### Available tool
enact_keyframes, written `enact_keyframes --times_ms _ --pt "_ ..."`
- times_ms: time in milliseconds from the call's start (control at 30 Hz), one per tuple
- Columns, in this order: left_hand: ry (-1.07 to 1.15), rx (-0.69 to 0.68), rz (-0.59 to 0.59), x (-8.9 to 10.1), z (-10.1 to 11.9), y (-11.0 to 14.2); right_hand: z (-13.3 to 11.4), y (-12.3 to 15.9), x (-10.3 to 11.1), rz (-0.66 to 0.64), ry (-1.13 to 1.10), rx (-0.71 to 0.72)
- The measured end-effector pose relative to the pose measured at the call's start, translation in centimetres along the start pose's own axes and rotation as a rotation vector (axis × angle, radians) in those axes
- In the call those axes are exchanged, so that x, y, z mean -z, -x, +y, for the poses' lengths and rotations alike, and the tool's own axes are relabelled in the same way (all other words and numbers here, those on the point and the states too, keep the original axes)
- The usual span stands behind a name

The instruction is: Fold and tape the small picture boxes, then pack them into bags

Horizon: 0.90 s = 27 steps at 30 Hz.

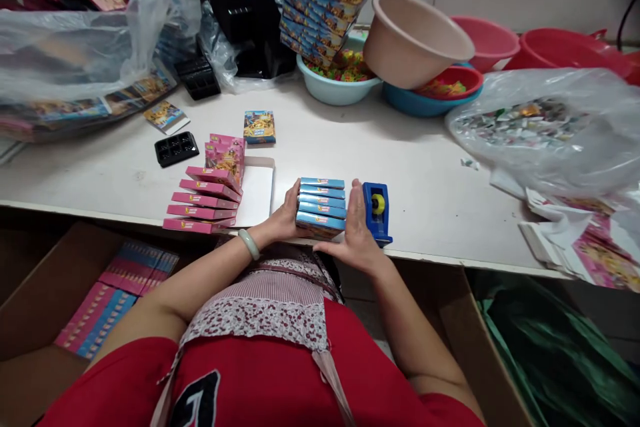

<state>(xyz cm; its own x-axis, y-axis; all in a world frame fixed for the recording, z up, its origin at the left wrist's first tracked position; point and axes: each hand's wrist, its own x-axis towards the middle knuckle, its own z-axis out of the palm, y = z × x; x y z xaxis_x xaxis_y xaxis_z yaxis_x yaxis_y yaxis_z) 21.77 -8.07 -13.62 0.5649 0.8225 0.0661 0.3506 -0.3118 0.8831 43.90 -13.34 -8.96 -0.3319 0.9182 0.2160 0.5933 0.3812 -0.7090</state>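
A row of several small blue boxes [321, 203] stands at the table's front edge, right in front of me. My left hand [286, 217] grips its left side, with part of the fingers hidden behind the boxes. On the other side, my right hand [359, 235] is open, its fingers stretched and the thumb pointing at the row's lower right corner. Whether the right palm touches the boxes I cannot tell. Just beyond that hand is a blue tape dispenser [378, 213] with a yellow core. Pink boxes [200, 200] lean in a row at left, beside an open white-lined tray [256, 192].
Farther back are a single blue box [259, 127], a black plastic tray [176, 149] and stacked printed trays [325, 10]. Basins [417, 40] line the wall. Plastic bags [545, 127] sit at both sides. Below left, a carton [30, 300] holds packed boxes.
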Motion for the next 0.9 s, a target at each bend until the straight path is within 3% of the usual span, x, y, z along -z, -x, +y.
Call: enact_keyframes --times_ms 133,233,333,400,500,567,633,733,900 --pt "-0.100 0.082 0.037 -0.1 -0.2 0.0 -2.4 -4.4 2.2 -0.255 0.452 0.203" --pt "-0.083 0.086 0.060 -0.9 -0.1 -0.6 -2.5 -7.5 2.6 -0.450 0.542 0.187" --pt "-0.088 0.044 0.033 -0.3 1.7 0.3 -2.2 -8.2 2.5 -0.485 0.545 0.169" --pt "-0.149 -0.034 0.014 2.5 4.0 2.6 -2.0 -7.8 2.5 -0.463 0.539 0.160" --pt "-0.341 -0.130 0.002 9.8 7.3 7.9 -1.5 -7.2 3.0 -0.426 0.523 0.140" --pt "-0.525 -0.108 0.014 15.0 8.4 11.3 -1.5 -7.4 3.6 -0.366 0.471 0.147" --pt "-0.688 -0.045 -0.015 18.7 8.1 13.4 -2.2 -8.2 4.1 -0.269 0.373 0.185" --pt "-0.833 0.048 -0.145 20.8 6.3 13.8 -4.5 -9.9 3.6 -0.166 0.200 0.269" --pt "-0.867 0.067 -0.269 20.5 4.6 11.2 -6.4 -12.4 -1.4 -0.211 0.092 0.311"
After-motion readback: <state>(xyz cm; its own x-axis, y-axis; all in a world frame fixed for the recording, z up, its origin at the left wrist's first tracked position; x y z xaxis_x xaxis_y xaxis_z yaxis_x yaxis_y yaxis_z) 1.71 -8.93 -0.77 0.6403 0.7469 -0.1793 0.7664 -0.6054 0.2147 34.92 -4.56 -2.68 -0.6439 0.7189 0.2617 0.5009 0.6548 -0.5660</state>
